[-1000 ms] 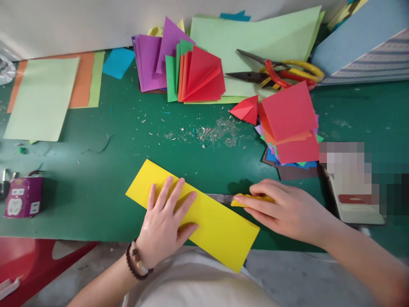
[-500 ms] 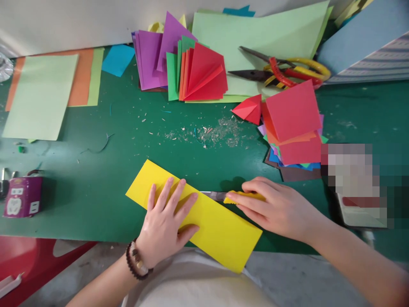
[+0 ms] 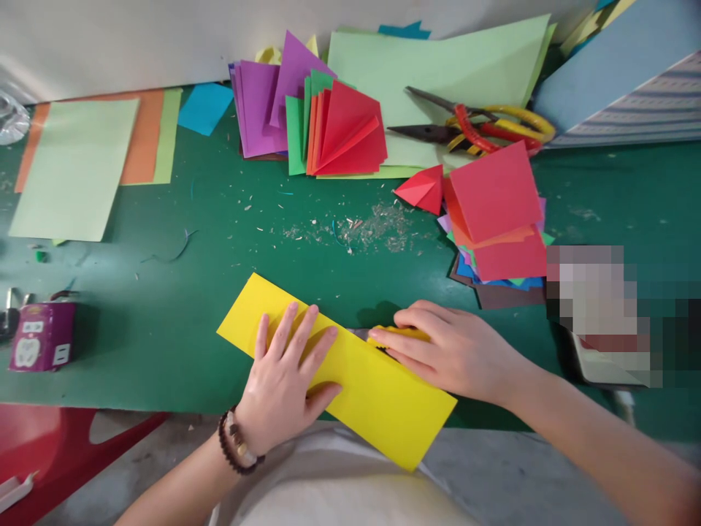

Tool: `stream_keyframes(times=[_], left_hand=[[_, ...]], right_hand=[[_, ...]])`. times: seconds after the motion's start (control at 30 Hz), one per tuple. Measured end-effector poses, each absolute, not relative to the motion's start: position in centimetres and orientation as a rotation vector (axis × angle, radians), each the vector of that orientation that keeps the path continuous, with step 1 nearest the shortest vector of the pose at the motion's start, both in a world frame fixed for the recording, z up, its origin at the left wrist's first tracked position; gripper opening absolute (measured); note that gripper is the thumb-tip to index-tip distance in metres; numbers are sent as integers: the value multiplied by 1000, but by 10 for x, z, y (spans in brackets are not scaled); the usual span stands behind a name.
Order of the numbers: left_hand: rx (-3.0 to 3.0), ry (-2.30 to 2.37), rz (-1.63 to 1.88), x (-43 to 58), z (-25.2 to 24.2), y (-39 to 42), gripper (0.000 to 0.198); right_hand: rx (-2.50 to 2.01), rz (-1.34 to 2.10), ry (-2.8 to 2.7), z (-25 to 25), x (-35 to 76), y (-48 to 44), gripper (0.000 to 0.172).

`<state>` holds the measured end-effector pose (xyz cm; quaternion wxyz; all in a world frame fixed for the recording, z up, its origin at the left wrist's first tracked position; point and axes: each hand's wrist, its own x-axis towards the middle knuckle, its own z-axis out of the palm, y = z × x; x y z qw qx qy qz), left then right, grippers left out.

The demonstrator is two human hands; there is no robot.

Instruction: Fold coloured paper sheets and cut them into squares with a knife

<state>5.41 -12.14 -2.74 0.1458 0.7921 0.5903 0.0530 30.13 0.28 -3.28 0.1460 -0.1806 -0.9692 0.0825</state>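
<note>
My left hand (image 3: 288, 372) lies flat on a long yellow paper sheet (image 3: 372, 394), fingers spread, pressing it to the green mat (image 3: 219, 299). My right hand (image 3: 443, 351) grips a yellow-handled utility knife (image 3: 397, 334), and its fingers hide much of the handle. The knife's metal blade (image 3: 358, 334) reaches left to the sheet's upper long edge, just beyond my left fingertips. Whether the blade cuts into the paper is hidden. A beaded bracelet (image 3: 235, 442) circles my left wrist.
Stacks of coloured paper (image 3: 334, 131) and red folded pieces (image 3: 496, 212) lie behind the hands, with red-and-yellow-handled scissors (image 3: 471, 124) among them. Paper shavings (image 3: 366, 230) scatter across the mat. A purple box (image 3: 42, 337) stands left, and a blurred object (image 3: 602, 314) sits right.
My right hand and the knife have slid left along the sheet's edge, closer to my left hand. My left hand and the sheet have barely moved.
</note>
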Motion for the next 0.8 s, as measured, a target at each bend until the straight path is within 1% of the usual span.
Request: stream_keyframes(times=[0.2,0.43,0.63,0.8], left_hand=[[2286,1695,143,54,-28,-123,60],[2283,1694,157,54,-29,-122,60],[2296,1622,228,59,-22,-129,59],[2232,1769,197,49,-24,-121,54]], right_hand=[[-560,238,-2771,-36,301,3,21],[-605,265,-2732,-39,312,2,26],[-577,316,-2786,-37,328,4,23],[-568,316,-2805,-38,333,6,24]])
